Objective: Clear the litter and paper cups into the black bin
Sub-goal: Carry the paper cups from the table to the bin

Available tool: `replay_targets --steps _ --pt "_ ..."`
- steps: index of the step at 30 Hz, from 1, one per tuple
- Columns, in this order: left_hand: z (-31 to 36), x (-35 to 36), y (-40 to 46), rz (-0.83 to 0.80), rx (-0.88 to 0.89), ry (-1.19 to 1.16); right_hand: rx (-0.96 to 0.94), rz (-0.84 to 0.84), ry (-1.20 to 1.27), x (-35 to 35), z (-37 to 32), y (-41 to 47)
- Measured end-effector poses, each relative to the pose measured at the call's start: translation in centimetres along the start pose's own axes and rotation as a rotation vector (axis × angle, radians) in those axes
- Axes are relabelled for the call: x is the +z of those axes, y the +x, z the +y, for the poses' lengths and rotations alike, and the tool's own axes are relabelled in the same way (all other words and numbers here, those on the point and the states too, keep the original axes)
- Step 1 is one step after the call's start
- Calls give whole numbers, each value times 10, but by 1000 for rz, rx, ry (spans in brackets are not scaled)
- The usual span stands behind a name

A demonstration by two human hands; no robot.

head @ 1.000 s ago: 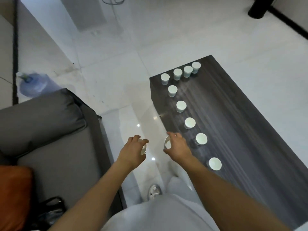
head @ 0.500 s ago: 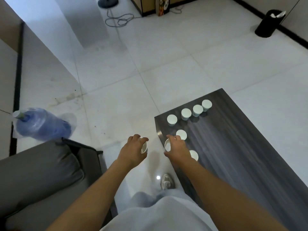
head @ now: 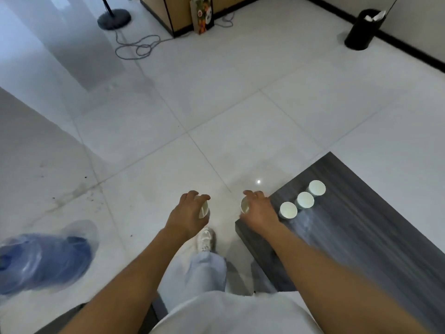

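1. Left hand [head: 186, 216] has its fingers curled round a paper cup [head: 203, 210], and right hand [head: 258, 210] grips another [head: 245, 205]. One each, probably to save trips.
2. Three more cups [head: 287, 210] sit on the dark counter [head: 361, 225], just right of the right hand.
3. The black bin [head: 361, 30] is way across the floor from the counter, so it's a carry.

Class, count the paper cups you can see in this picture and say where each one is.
5. One in the left hand, one in the right hand, three in a row on the dark table. The right arm may hide more.
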State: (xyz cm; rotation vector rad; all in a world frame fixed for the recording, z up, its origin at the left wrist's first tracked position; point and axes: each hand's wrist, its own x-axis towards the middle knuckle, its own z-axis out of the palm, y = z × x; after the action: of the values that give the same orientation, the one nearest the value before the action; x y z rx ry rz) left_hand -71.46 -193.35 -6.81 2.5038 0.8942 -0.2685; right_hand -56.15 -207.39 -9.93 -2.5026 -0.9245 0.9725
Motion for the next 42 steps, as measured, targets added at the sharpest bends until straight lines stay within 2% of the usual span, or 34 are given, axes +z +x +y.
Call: replay_targets --steps 8,17,23,30,36,42 --pt "-54 -80 125 -110 148 86 119 49 125 -18 -74 90" --pt "-37 -125 269 -177 250 122 249 126 175 -81 -68 189" --pt "23 -141 394 -205 356 128 316 163 232 -150 -48 284" --pt "130 -168 560 -234 461 153 396 243 244 -277 5 389" --pt "192 -186 670 -259 524 178 458 298 263 -368 44 465" --pt "261 -198 812 -287 605 199 494 357 275 -464 80 577"
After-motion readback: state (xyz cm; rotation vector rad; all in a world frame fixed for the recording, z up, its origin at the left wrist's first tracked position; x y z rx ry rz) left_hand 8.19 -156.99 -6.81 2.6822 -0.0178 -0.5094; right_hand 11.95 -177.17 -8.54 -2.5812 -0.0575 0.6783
